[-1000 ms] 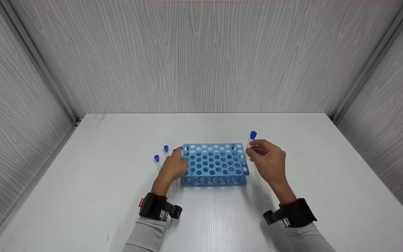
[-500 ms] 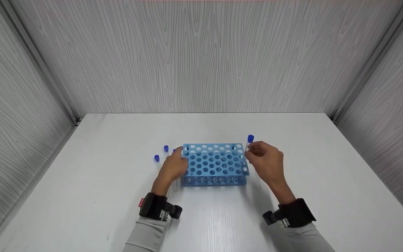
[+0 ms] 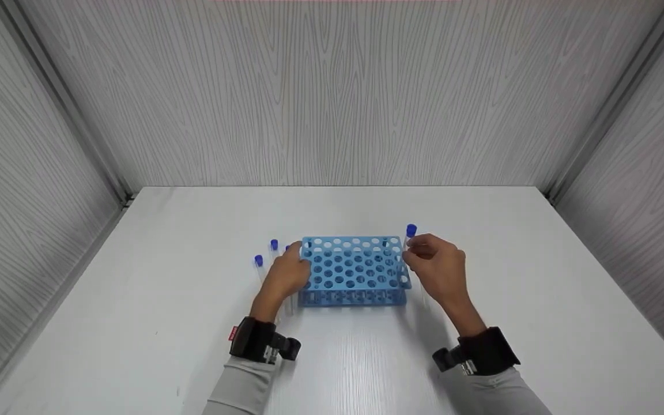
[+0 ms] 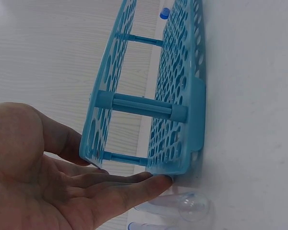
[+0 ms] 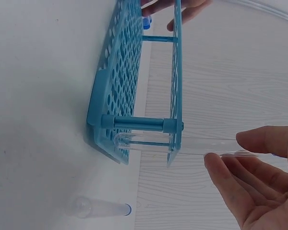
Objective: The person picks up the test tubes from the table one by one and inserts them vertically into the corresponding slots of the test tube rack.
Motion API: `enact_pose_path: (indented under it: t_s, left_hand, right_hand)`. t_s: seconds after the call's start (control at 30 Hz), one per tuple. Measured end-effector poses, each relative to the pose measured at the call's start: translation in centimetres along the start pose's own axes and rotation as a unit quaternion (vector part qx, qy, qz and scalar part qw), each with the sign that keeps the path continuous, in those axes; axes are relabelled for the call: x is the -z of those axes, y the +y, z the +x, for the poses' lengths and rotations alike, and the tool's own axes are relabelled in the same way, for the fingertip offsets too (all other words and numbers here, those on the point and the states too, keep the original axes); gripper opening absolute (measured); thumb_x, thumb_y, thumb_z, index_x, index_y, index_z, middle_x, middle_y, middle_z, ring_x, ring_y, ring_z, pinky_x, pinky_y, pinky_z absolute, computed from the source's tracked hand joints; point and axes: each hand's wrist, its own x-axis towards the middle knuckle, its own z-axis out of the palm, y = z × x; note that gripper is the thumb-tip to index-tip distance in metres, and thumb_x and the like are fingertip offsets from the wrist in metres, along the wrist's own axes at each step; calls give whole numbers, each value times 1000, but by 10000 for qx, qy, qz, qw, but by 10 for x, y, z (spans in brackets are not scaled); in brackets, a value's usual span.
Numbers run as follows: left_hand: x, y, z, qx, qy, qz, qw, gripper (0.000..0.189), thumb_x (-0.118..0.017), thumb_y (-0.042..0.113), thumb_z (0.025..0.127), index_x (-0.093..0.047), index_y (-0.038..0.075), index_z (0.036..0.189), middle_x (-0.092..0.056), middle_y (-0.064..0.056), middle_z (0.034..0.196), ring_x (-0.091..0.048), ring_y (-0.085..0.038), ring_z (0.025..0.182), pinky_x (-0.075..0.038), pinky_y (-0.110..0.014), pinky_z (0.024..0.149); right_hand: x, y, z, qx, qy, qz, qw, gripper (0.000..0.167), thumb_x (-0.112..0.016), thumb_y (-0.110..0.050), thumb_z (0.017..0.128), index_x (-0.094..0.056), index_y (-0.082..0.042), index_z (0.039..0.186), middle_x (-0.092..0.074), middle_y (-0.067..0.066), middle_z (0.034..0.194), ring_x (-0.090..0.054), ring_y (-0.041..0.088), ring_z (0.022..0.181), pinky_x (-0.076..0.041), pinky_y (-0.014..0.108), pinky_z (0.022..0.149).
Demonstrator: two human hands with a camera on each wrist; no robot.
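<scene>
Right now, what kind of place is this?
Maybe an indoor spot for lab-style work: grey wood-grained walls, a blue plastic rack with round holes, and clear tubes with blue caps.

Head view: moderately bright, diffuse light. Soft shadow on the white tabletop [image 3: 355, 351] below the right hand's [image 3: 438, 265] grip; streaky glare lower and leftward. Faint reddish line tops the woodgrain back wall [image 3: 332, 92], far beyond the grip. Left wrist view: dim, left hand [image 4: 57, 187] shaded. Right wrist view: brighter, slightly hazy; highlights streak the gripped clear test tube [image 5: 197, 145].
</scene>
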Motion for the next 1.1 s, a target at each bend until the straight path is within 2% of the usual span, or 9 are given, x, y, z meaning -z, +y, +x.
enact_pose_path:
  t_s: [0.23, 0.43, 0.57, 0.8, 0.93, 1.1]
  left_hand:
    - [0, 0, 0, 16, -6, -2, 10000, 59, -37, 17, 104, -24, 4, 160, -36, -20, 162, -42, -36, 144, -27, -53, 123]
    - [0, -1, 0, 27, 8, 7, 10000, 59, -37, 17, 104, -24, 3, 160, -35, -20, 162, -40, -36, 146, -28, -54, 122]
    - [0, -1, -1, -68, -7, 44, 10000, 59, -37, 16, 103, -25, 1, 159, -39, -22, 159, -47, -36, 139, -32, -54, 120]
    - [0, -1, 0, -44, -43, -3, 10000, 59, -37, 17, 104, -24, 2, 160, -36, -21, 161, -41, -37, 146, -28, -53, 122]
    - [0, 0, 0, 0, -32, 29, 10000, 59, -37, 17, 105, -24, 3, 160, -36, -21, 161, -45, -36, 142, -30, -53, 121]
    - [0, 1, 0, 64, -21, 88, 9999, 59, -37, 18, 105, -24, 3, 160, -36, -21, 161, -40, -38, 146, -30, -53, 121]
  right_hand:
    - [0, 0, 0, 7, -92, 31, 10000, 19, -72, -11, 90, -75, -3, 107, -77, 14, 101, -76, 28, 92, -62, 42, 80]
    - [1, 1, 0, -12, -163, -19, 9999, 21, -72, -11, 90, -74, -1, 109, -77, 15, 103, -76, 30, 95, -62, 44, 84]
    - [2, 0, 1, -30, -167, -129, 9998, 23, -72, -12, 90, -75, -1, 109, -77, 15, 102, -75, 30, 95, -61, 45, 85]
    - [3, -1, 1, -102, -230, -243, 9994, 23, -72, -15, 90, -75, -2, 110, -77, 14, 103, -75, 29, 96, -60, 45, 88]
    - [4, -2, 1, -153, -243, -221, 9993, 23, -72, -14, 90, -75, -2, 109, -77, 14, 103, -75, 29, 97, -60, 46, 89]
    - [4, 0, 1, -204, -318, -292, 9989, 24, -72, -13, 89, -74, -1, 110, -77, 15, 104, -75, 30, 98, -59, 47, 90]
